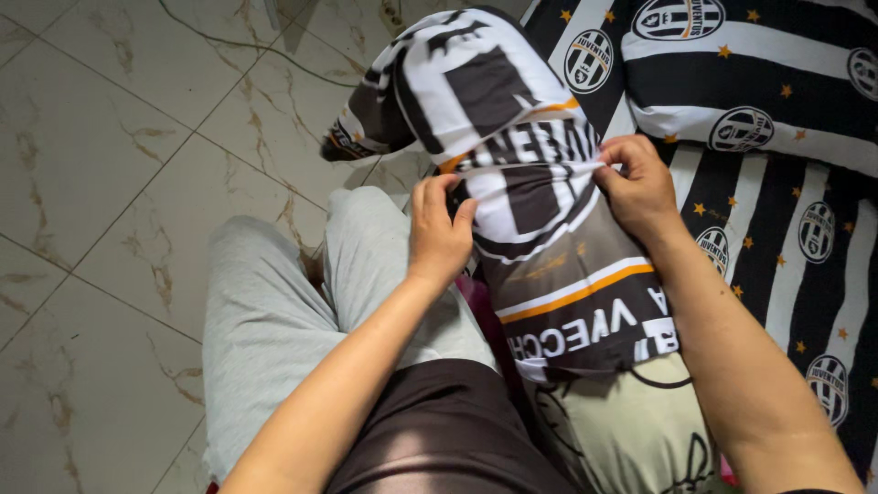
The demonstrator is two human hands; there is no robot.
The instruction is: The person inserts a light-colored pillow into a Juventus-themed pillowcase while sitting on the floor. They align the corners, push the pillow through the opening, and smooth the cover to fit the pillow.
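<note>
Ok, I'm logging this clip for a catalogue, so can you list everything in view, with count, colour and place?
pillowcase: one, black and white striped with orange trim, centre, bunched over the bolster
bolster: one, pale green with line drawings, bottom centre-right
bedsheet: one, black and white striped with gold stars, right
floor tiles: cream marble, left
grey trousers: one pair, lower left
left hand: fingers gripping pillowcase edge
right hand: fingers gripping pillowcase edge

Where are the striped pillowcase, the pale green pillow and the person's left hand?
striped pillowcase [512, 137], head view, bunched upper part.
pale green pillow [622, 430], head view, uncovered end.
left hand [439, 233], head view, back of hand.
</note>
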